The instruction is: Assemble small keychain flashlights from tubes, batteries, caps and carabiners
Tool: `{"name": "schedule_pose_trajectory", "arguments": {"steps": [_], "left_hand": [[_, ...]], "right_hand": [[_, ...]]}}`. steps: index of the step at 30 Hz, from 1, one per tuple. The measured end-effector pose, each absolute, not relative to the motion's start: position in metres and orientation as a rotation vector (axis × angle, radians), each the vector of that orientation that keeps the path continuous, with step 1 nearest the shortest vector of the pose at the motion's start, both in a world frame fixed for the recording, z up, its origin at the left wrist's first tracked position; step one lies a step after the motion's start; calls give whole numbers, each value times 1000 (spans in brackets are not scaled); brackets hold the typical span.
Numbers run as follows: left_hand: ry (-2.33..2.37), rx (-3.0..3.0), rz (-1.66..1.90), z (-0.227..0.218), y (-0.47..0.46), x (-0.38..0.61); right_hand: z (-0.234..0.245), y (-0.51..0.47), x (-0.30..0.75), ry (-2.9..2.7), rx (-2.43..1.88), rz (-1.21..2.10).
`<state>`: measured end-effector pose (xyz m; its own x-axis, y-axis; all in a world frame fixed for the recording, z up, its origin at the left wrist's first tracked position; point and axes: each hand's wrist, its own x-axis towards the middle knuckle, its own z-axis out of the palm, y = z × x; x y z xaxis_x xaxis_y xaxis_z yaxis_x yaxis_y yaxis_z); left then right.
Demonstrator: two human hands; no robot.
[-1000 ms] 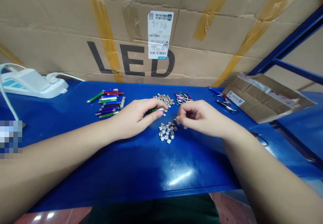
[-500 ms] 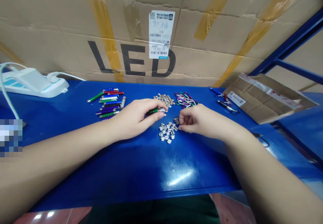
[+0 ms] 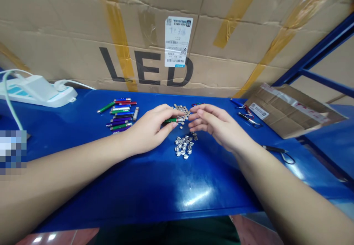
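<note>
My left hand (image 3: 155,129) grips a green penlight (image 3: 172,120), thumb and fingers around its slim metal tube, silver end pointing right. Facing it from the right is my right hand (image 3: 211,121), its fingers stretched and apart, with nothing visible in them. Just below both hands lies a loose pile of small silver metal caps (image 3: 184,147). Behind my fingers is a heap of small round button cells (image 3: 182,108), partly covered. The coloured carabiner clips (image 3: 197,104) are almost wholly hidden behind my right hand.
Several coloured penlight tubes (image 3: 121,118) lie at the left, near a white power strip (image 3: 61,97). On the right, penlights with clips (image 3: 247,118) rest beside a small cardboard box (image 3: 287,112). A black penlight with a loop (image 3: 276,150) lies nearer. A large carton (image 3: 221,72) walls off the back.
My right hand has lifted from the silver caps and moved up and slightly left, its curled fingers now straightened. The left hand keeps its hold on the green penlight, nearly still.
</note>
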<state>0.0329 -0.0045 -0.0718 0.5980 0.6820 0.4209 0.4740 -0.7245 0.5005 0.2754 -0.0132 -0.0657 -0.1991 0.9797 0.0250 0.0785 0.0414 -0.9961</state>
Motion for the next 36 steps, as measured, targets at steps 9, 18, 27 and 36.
{"name": "schedule_pose_trajectory", "arguments": {"steps": [9, 18, 27, 36], "left_hand": [[1223, 2376, 678, -76, 9, 30], [1494, 2529, 572, -56, 18, 13], [1659, 2516, 304, -50, 18, 8], [1804, 2678, 212, -57, 22, 1]], "right_hand": [[-79, 0, 288, -1654, -1291, 987], [-77, 1, 290, -1733, -1331, 929], [-72, 2, 300, -1785, -1335, 829], [-44, 13, 365, -1650, -1594, 508]]}}
